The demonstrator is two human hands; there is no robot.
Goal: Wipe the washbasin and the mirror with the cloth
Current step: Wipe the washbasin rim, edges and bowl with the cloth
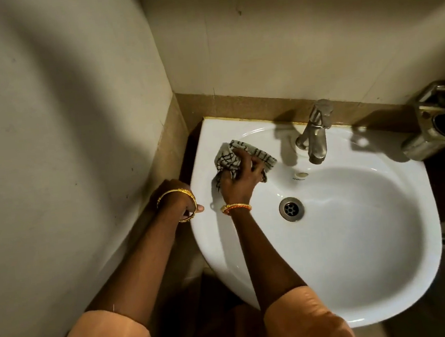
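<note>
Fingers [256, 162] of the right hand [240, 179] press the cloth [231, 158] onto the washbasin [389, 274] rim.

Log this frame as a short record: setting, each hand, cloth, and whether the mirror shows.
setting: white washbasin in a wall corner, metal tap at its back rim
right hand: grips the cloth, pressing it on the basin's back-left rim
left hand: grips the basin's left edge
drain: open, uncovered
mirror: not in view
stage: basin being wiped

Cloth [244, 155] on washbasin [362, 277] rim's back left — tap [315, 137] to its right.
</note>
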